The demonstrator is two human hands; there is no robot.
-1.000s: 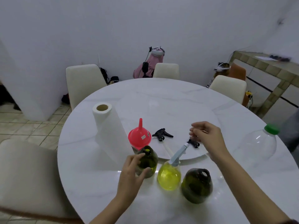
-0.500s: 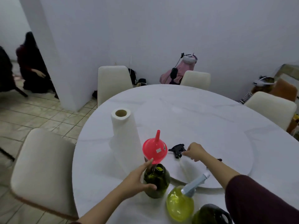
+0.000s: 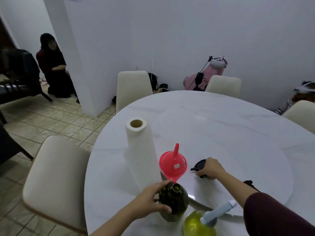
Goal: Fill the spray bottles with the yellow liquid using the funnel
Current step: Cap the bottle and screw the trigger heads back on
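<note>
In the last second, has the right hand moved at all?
Yes. The right hand has moved left toward the red funnel and now grips the black spray head lying beside it.

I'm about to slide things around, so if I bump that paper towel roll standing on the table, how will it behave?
The paper towel roll stands tall on one narrow end, so a bump near its top would probably tip it. It looks soft and light, so it should slide easily on the smooth table. Once down, it would likely roll.
</note>
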